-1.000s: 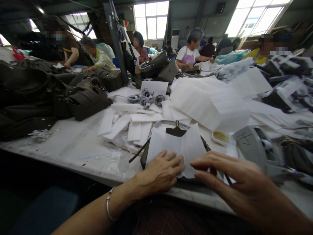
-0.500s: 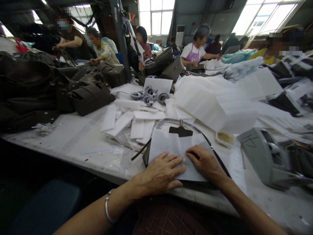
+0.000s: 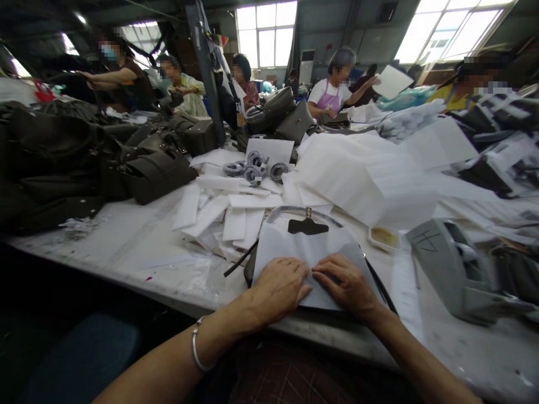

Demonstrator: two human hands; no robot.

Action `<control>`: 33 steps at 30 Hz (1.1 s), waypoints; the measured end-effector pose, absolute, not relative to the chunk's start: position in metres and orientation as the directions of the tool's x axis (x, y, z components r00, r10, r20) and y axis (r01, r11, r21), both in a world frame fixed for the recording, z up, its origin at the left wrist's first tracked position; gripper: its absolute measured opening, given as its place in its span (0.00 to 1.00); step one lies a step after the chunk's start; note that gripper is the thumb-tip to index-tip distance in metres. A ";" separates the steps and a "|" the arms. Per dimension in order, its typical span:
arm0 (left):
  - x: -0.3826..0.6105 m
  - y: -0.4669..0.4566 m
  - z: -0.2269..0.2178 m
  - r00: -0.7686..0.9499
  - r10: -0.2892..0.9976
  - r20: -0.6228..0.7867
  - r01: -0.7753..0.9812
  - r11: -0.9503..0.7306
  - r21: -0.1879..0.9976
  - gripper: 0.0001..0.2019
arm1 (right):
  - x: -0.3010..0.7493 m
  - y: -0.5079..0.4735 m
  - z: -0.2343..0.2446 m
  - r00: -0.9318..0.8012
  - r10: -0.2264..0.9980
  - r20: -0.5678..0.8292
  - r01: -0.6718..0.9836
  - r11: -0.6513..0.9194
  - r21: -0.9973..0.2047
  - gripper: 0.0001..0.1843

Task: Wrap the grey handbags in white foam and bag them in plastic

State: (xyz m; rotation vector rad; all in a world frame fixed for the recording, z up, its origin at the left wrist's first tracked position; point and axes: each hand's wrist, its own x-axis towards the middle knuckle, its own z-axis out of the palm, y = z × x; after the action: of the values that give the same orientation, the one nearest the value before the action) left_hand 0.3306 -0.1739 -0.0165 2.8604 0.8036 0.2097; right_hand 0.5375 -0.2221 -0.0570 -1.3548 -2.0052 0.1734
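My left hand (image 3: 280,289) and my right hand (image 3: 347,286) rest side by side on a white sheet (image 3: 311,244). Their fingertips meet at its middle. The fingers of both hands are bent and press together on the sheet. The sheet covers a dark handbag (image 3: 307,226) that lies flat at the table's near edge. Only the bag's black tab, its plastic-wrapped handle (image 3: 295,210) and a thin black strap (image 3: 240,261) show. A silver bangle sits on my left wrist.
White strips (image 3: 236,216) and a big stack of white foam sheets (image 3: 362,174) lie behind the bag. Tape rolls (image 3: 252,165) are farther back, dark handbags (image 3: 155,174) pile up at left. A grey dispenser (image 3: 438,264) and a small tray (image 3: 383,237) stand at right. Other people work beyond.
My right hand came down from above the sheet onto it and slid left until its fingertips met my left hand. My left fingers went from flat to bent.
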 end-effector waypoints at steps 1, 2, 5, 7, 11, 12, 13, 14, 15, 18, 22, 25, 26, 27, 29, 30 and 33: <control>0.333 -0.173 -0.015 0.853 0.516 0.074 0.501 -0.851 0.158 0.13 | 0.538 -0.222 -0.058 -0.203 0.861 0.467 0.764 0.438 -0.474 0.08; 0.336 -0.173 -0.013 0.860 0.506 0.058 0.497 -0.859 0.120 0.14 | 0.538 -0.221 -0.059 -0.197 0.866 0.459 0.764 0.429 -0.482 0.09; 0.344 -0.170 -0.005 0.887 0.460 0.029 0.460 -0.888 0.018 0.15 | 0.539 -0.219 -0.061 -0.181 0.886 0.427 0.764 0.401 -0.506 0.10; 0.349 -0.166 0.001 0.904 0.426 0.011 0.426 -0.904 -0.010 0.15 | 0.540 -0.218 -0.063 -0.180 0.898 0.401 0.766 0.384 -0.516 0.11; 0.353 -0.152 0.006 0.926 0.370 -0.075 0.372 -0.928 0.002 0.14 | 0.540 -0.215 -0.066 -0.186 0.917 0.352 0.787 0.354 -0.506 0.11; 0.353 -0.148 0.005 0.932 0.350 -0.090 0.353 -0.935 0.017 0.15 | 0.540 -0.215 -0.066 -0.181 0.920 0.349 0.793 0.346 -0.501 0.11; 0.353 -0.144 0.003 0.939 0.332 -0.093 0.337 -0.941 0.034 0.16 | 0.540 -0.215 -0.065 -0.174 0.921 0.349 0.798 0.339 -0.498 0.11; 0.352 -0.141 0.000 0.943 0.320 -0.089 0.325 -0.944 0.051 0.17 | 0.539 -0.215 -0.065 -0.163 0.922 0.352 0.798 0.333 -0.502 0.10; 0.351 -0.138 -0.004 0.945 0.316 -0.081 0.321 -0.945 0.065 0.18 | 0.539 -0.215 -0.064 -0.152 0.923 0.354 0.792 0.328 -0.514 0.10; 0.346 -0.135 -0.015 0.941 0.335 -0.041 0.338 -0.936 0.101 0.20 | 0.540 -0.217 -0.062 -0.136 0.928 0.348 0.737 0.330 -0.591 0.08; 0.338 -0.139 -0.016 0.930 0.360 0.070 0.347 -0.926 0.148 0.22 | 0.542 -0.218 -0.061 -0.143 0.933 0.329 0.672 0.335 -0.660 0.08; 0.332 -0.147 -0.008 0.934 0.288 0.211 0.263 -0.955 0.139 0.17 | 0.544 -0.216 -0.063 -0.124 0.937 0.327 0.660 0.324 -0.678 0.09; 0.331 -0.150 -0.006 0.934 0.261 0.242 0.234 -0.963 0.135 0.16 | 0.544 -0.215 -0.063 -0.120 0.938 0.324 0.654 0.320 -0.685 0.09; 0.329 -0.152 -0.005 0.937 0.243 0.250 0.214 -0.967 0.135 0.15 | 0.544 -0.215 -0.063 -0.119 0.941 0.317 0.650 0.315 -0.692 0.09; 0.327 -0.156 -0.006 0.950 0.236 0.205 0.205 -0.965 0.161 0.13 | 0.544 -0.214 -0.062 -0.122 0.947 0.295 0.644 0.302 -0.703 0.08; 0.326 -0.157 -0.008 0.955 0.244 0.171 0.214 -0.961 0.177 0.12 | 0.544 -0.215 -0.061 -0.122 0.951 0.286 0.643 0.295 -0.707 0.08; 0.325 -0.157 -0.015 0.950 0.291 0.112 0.262 -0.940 0.220 0.11 | 0.543 -0.216 -0.059 -0.104 0.956 0.276 0.641 0.276 -0.716 0.08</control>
State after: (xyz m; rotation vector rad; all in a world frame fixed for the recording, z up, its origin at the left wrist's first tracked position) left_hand 0.3254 -0.1571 -0.0153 2.9010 0.4151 0.2115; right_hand 0.5428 -0.2158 -0.0595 -1.4445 -1.8290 0.5550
